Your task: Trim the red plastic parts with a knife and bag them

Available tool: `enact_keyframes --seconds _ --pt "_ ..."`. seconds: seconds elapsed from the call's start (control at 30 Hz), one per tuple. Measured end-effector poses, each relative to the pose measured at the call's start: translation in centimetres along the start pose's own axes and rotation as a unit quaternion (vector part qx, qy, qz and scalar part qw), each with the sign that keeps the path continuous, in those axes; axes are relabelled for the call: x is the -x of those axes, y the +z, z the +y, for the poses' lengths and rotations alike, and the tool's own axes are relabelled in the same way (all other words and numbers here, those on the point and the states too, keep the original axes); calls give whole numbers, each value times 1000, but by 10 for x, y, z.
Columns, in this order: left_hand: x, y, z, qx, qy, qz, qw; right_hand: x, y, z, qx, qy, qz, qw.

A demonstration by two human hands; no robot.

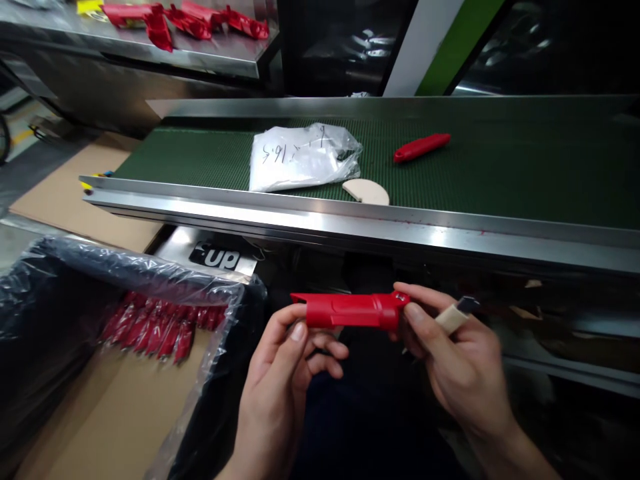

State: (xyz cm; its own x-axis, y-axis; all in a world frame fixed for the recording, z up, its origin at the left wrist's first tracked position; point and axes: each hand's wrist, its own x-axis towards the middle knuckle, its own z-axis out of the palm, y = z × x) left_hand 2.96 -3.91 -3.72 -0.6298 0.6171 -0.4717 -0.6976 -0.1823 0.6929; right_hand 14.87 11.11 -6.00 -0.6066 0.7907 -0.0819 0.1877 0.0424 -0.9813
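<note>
A red plastic part is held level between both hands, in front of the conveyor. Its left end is pinched by my left hand, with the lower fingers curled loosely beneath. My right hand grips the right end with thumb and forefinger. The same hand also holds a small cream-handled tool with a dark tip, lying across the palm.
The green conveyor belt carries a white plastic bag, a cream disc piece and another red part. At left a lined box holds several bagged red parts. More red parts lie on a metal table.
</note>
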Motion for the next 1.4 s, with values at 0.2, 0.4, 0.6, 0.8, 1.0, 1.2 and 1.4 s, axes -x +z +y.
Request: enact_keyframes --seconds 0.2,0.4,0.6,0.8,1.0,1.2,1.4 --pt "-1 3 1 -19 3 20 1000 5 2 -7 89 -114 -13 989" --pt "-14 3 -1 36 -5 36 999 17 13 -26 173 -267 -102 943" --pt "-19 -2 10 98 -61 6 993 5 9 -32 189 -218 -234 928" --pt "-3 1 12 52 -54 -54 996 -22 12 -48 231 -244 -207 919" --pt "5 6 13 10 -46 -65 997 -26 13 -57 257 -370 -208 868" --pt "8 9 13 0 -32 -68 997 -25 11 -61 308 -422 -201 828" --pt "7 11 16 -2 -38 -83 996 -25 9 -60 306 -450 -199 815"
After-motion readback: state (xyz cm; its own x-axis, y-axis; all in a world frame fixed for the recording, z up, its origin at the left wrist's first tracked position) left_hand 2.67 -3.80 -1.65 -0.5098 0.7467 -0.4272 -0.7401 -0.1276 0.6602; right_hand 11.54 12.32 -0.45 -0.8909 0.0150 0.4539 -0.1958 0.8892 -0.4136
